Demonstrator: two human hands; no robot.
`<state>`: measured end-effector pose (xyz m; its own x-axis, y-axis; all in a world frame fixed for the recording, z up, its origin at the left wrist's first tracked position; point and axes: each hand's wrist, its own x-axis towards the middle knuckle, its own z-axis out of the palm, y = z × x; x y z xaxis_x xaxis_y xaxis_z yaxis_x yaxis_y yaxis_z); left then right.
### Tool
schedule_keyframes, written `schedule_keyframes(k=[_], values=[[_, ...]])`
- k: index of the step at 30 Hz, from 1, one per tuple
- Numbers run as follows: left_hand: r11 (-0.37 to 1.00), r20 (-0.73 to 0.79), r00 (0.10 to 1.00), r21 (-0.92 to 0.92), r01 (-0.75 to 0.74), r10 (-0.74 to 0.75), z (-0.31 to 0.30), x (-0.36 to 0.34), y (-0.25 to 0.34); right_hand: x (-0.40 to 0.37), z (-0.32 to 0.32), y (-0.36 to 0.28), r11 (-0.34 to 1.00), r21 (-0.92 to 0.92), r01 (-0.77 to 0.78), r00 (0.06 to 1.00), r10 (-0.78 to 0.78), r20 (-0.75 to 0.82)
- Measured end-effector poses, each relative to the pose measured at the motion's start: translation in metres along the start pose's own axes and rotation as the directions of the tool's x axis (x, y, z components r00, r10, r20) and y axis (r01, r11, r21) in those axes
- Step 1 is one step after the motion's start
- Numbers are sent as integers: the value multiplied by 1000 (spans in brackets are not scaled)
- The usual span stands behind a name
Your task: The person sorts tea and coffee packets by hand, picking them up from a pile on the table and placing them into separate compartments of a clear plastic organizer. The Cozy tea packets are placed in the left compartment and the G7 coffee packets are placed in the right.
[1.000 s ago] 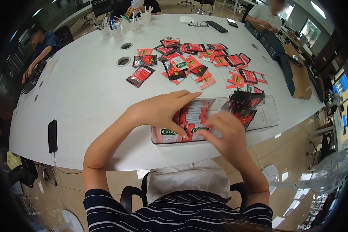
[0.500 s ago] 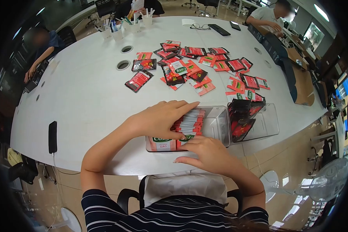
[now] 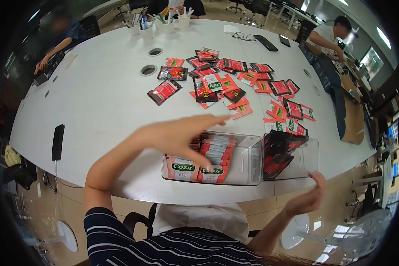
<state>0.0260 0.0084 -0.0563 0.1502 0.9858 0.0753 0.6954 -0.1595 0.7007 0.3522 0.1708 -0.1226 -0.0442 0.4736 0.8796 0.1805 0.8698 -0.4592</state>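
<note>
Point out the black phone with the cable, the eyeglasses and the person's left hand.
Phone (image 3: 58,142): head view, middle of its dark face.
Eyeglasses (image 3: 238,35): head view, left lens.
Left hand (image 3: 175,134): head view, back of the hand.

Right hand (image 3: 307,200): you have withdrawn it from the Cozy packets (image 3: 215,174) in the left container (image 3: 247,160); it is now by the near right corner of the right container (image 3: 311,155), contact unclear. Left hand (image 3: 181,136): your thumb and fingers have spread wider, now blurred. Both front Cozy labels (image 3: 183,167) now show more fully.
</note>
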Motion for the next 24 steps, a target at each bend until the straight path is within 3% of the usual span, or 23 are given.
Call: schedule_keyframes(k=[1, 3, 4, 7, 9, 12, 15, 16, 19, 23, 24], values=[[990, -20, 1000, -136, -20, 18, -13, 1, -9, 2, -4, 10, 993, -56, -108, 991, 103, -86], [997, -169, 983, -33, 70, -75, -42, 6, -32, 5, -10, 25, 930, -147, -337, 919, 291, -266], [994, -259, 960, 10, 113, -107, -56, 11, -56, 1, -17, 40, 904, -212, -372, 924, 337, -182], [966, -489, 843, 1, 258, -225, -94, 31, -158, -15, -1, 71, 871, 34, -490, 855, 488, -174], [871, -519, 796, 179, 458, -312, -120, 42, -220, -14, -2, 78, 861, -7, -508, 858, 506, -83], [709, -587, 712, 305, 636, -386, -131, 57, -263, -21, -4, 83, 830, -57, -555, 831, 556, 7], [665, -592, 684, 309, 681, -426, -143, 69, -290, -20, -4, 80, 822, -48, -568, 823, 568, 0], [642, -598, 631, 238, 728, -494, -146, 71, -292, -19, -3, 77, 823, -46, -566, 824, 566, -6], [624, -529, 641, 244, 743, -556, -162, 75, -299, -20, -2, 79, 836, -41, -548, 837, 548, -10], [734, -637, 666, 222, 642, -389, -189, 94, -326, -18, 1, 73, 817, -90, -570, 821, 569, -41], [767, -731, 627, 231, 599, -270, -187, 102, -319, -18, 1, 74, 816, -97, -571, 821, 570, -36]])
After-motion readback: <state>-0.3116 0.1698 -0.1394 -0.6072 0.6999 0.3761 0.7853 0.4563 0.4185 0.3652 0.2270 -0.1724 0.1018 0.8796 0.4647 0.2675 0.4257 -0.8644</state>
